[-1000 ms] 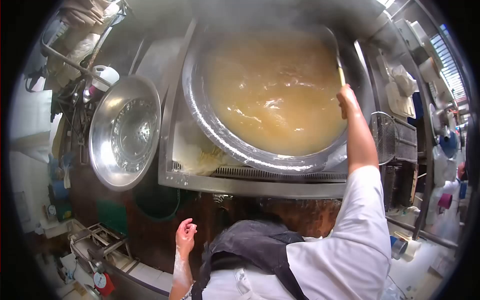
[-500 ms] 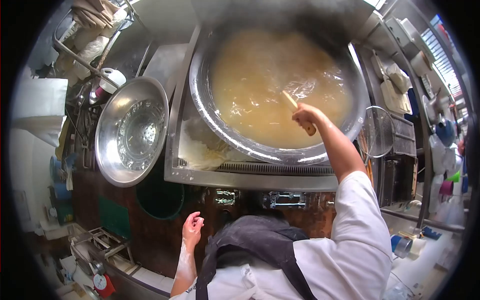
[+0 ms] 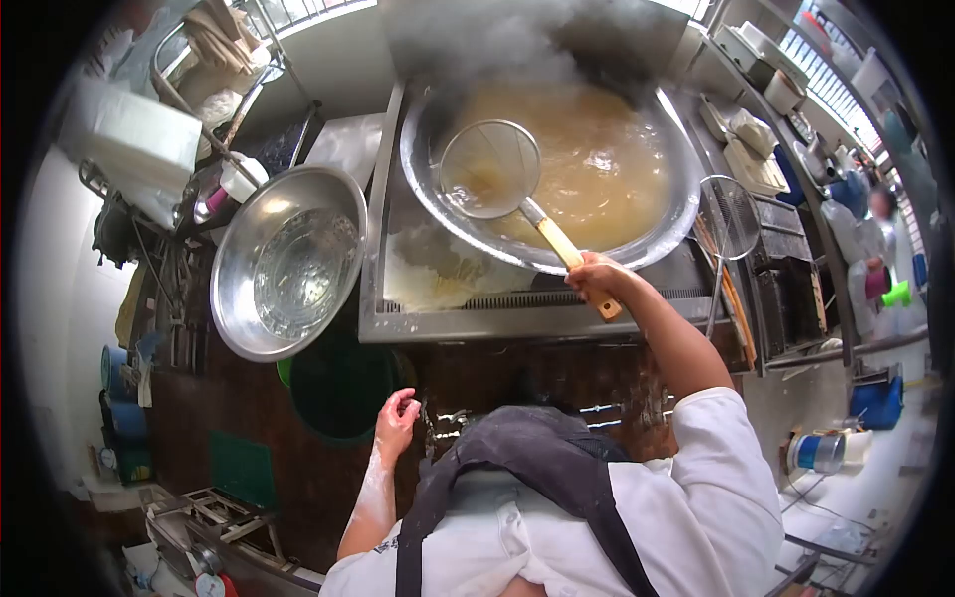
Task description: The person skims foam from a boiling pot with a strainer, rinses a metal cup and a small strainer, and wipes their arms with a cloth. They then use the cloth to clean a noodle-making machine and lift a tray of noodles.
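Observation:
My right hand (image 3: 600, 276) is closed around the wooden handle of a round mesh skimmer (image 3: 489, 164). The skimmer's head is raised over the left part of a large metal wok (image 3: 428, 214), which holds cloudy, yellowish, steaming liquid (image 3: 607, 149). Its handle crosses the near rim and ends just below my fist. Low in front of my body, my left hand (image 3: 396, 423) hangs away from the stove with its fingers loosely bent and nothing in it. A wide steel basin (image 3: 231, 289) stands tilted to the left of the stove (image 3: 477, 326).
Pale residue (image 3: 428, 279) covers the stove top's left corner. A second wire strainer (image 3: 729, 219) stands right of the wok. Below the basin is a dark green tub (image 3: 343, 398) on the wet brown floor. Racks with containers (image 3: 771, 159) line the right side.
The skimmer's head has come up out of the liquid, and my right hand has drawn back toward the near rim. My left hand stays low. The view has shifted.

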{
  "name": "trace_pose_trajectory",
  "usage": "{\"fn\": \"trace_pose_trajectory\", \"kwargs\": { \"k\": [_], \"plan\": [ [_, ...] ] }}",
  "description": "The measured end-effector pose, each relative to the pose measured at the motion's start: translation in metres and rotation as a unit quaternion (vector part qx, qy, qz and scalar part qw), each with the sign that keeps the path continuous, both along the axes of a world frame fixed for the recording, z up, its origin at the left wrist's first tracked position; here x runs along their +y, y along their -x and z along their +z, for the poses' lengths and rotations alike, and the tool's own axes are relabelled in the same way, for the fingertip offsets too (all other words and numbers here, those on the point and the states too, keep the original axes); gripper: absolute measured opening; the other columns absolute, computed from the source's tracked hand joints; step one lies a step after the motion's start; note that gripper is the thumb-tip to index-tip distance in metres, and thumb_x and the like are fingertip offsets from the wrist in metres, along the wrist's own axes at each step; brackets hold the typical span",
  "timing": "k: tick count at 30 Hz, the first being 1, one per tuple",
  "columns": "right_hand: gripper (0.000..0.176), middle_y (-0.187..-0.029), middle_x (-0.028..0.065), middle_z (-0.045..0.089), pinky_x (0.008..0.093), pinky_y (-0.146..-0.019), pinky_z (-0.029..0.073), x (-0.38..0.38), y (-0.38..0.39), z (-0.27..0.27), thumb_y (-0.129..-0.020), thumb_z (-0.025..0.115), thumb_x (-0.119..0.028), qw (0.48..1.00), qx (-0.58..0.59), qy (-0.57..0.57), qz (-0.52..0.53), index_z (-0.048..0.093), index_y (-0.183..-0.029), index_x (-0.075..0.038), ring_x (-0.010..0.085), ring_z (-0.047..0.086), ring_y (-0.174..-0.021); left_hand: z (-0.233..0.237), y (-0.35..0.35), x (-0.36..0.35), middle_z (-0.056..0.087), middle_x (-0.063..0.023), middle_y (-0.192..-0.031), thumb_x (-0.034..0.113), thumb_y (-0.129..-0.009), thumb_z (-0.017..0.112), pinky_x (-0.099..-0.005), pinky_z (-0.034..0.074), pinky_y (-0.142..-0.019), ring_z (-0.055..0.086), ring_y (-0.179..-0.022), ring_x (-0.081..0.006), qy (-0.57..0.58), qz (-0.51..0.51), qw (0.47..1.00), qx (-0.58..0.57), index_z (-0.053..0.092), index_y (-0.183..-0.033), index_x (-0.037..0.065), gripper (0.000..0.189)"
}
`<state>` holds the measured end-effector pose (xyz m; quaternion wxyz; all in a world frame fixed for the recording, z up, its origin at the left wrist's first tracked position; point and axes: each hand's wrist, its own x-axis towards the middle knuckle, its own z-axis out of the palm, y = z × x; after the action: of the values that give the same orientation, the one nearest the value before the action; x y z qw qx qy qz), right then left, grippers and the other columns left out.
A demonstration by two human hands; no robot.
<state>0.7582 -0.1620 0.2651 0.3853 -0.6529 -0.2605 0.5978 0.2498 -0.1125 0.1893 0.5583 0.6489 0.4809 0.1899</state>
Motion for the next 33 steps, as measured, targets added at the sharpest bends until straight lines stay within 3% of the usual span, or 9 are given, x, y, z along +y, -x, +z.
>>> {"fn": "trace_pose_trajectory", "kwargs": {
  "k": [11,12,13,15,16,23,26,30,33],
  "plan": [
    [0.024,-0.068,0.0038,0.053,0.0320,-0.040,0.045,-0.080,0.175,0.071,-0.092,0.062,-0.011,0.983,-0.175,0.018,-0.043,0.044,-0.107,-0.005,0.0148,0.053,-0.046,-0.039,0.101,-0.034,0.068,-0.0075,-0.089,0.014,-0.090,0.065,-0.0289,0.053,-0.074,0.065,-0.078,-0.0134,0.017,-0.023,0.999,-0.015,0.062,-0.118,-0.001,0.032],
    [0.026,-0.068,0.0054,0.053,0.0316,-0.039,0.044,-0.085,0.189,0.065,-0.093,0.062,-0.011,0.972,-0.231,0.017,-0.043,0.043,-0.109,-0.004,0.0140,0.051,-0.044,-0.042,0.103,-0.036,0.069,-0.0080,-0.089,0.015,-0.090,0.065,-0.0293,0.053,-0.076,0.065,-0.080,-0.0140,0.015,-0.032,0.999,-0.012,0.062,-0.119,0.000,0.033],
    [0.025,-0.072,0.0133,0.059,0.0400,-0.046,0.048,-0.088,0.204,0.066,-0.093,0.059,-0.011,0.957,-0.284,0.043,-0.031,0.043,-0.112,-0.003,0.0238,0.060,-0.050,-0.041,0.101,-0.037,0.068,-0.0072,-0.088,0.014,-0.090,0.065,-0.0285,0.053,-0.073,0.065,-0.078,-0.0133,-0.008,-0.041,0.999,-0.013,0.062,-0.118,-0.001,0.032],
    [0.025,-0.080,0.0220,0.065,0.0491,-0.059,0.051,-0.106,0.210,-0.008,-0.094,0.053,-0.011,0.826,-0.562,-0.036,0.039,0.044,-0.115,-0.002,0.0367,0.066,-0.066,-0.039,0.093,-0.037,0.066,-0.0058,-0.085,0.012,-0.090,0.066,-0.0270,0.054,-0.069,0.063,-0.074,-0.0119,-0.057,-0.058,0.997,-0.012,0.062,-0.116,-0.002,0.029],
    [0.033,-0.089,0.0256,0.066,0.0543,-0.072,0.050,-0.110,0.215,-0.015,-0.094,0.048,-0.010,0.819,-0.568,-0.029,0.068,0.043,-0.125,0.000,0.0437,0.065,-0.081,-0.034,0.088,-0.036,0.066,-0.0054,-0.085,0.012,-0.090,0.066,-0.0271,0.053,-0.069,0.063,-0.074,-0.0114,-0.047,-0.056,0.997,-0.026,0.063,-0.116,-0.001,0.030],
    [0.045,-0.090,0.0237,0.064,0.0530,-0.066,0.053,-0.120,0.214,-0.052,-0.095,0.047,-0.012,0.767,-0.635,-0.052,0.071,0.039,-0.139,-0.003,0.0440,0.065,-0.076,0.018,0.061,-0.046,0.066,-0.0040,-0.085,0.012,-0.092,0.065,-0.0264,0.052,-0.070,0.063,-0.075,-0.0108,-0.032,-0.042,0.998,-0.032,0.062,-0.116,-0.001,0.028],
    [0.048,-0.092,0.0241,0.065,0.0533,-0.067,0.053,-0.123,0.196,-0.092,-0.094,0.047,-0.009,0.790,-0.605,-0.039,0.089,0.037,-0.140,-0.004,0.0437,0.066,-0.078,0.013,0.046,-0.060,0.066,-0.0049,-0.086,0.012,-0.092,0.065,-0.0272,0.054,-0.071,0.063,-0.076,-0.0116,-0.036,-0.047,0.997,-0.040,0.062,-0.116,-0.001,0.028],
    [0.050,-0.091,0.0239,0.066,0.0543,-0.070,0.053,-0.122,0.161,-0.080,-0.091,0.052,-0.009,0.799,-0.591,-0.078,0.079,0.037,-0.139,-0.007,0.0436,0.066,-0.080,0.020,0.009,-0.086,0.068,-0.0057,-0.088,0.012,-0.092,0.064,-0.0279,0.053,-0.074,0.064,-0.078,-0.0125,-0.026,-0.043,0.998,-0.023,0.061,-0.119,-0.001,0.031],
    [0.051,-0.085,0.0211,0.067,0.0534,-0.068,0.053,-0.135,0.128,-0.054,-0.090,0.056,-0.015,0.850,-0.511,-0.130,0.000,0.041,-0.138,-0.014,0.0424,0.067,-0.075,0.020,-0.019,-0.110,0.068,-0.0063,-0.089,0.012,-0.092,0.063,-0.0277,0.054,-0.074,0.065,-0.079,-0.0126,-0.019,-0.031,0.999,-0.018,0.061,-0.119,-0.001,0.030]
  ]
}}
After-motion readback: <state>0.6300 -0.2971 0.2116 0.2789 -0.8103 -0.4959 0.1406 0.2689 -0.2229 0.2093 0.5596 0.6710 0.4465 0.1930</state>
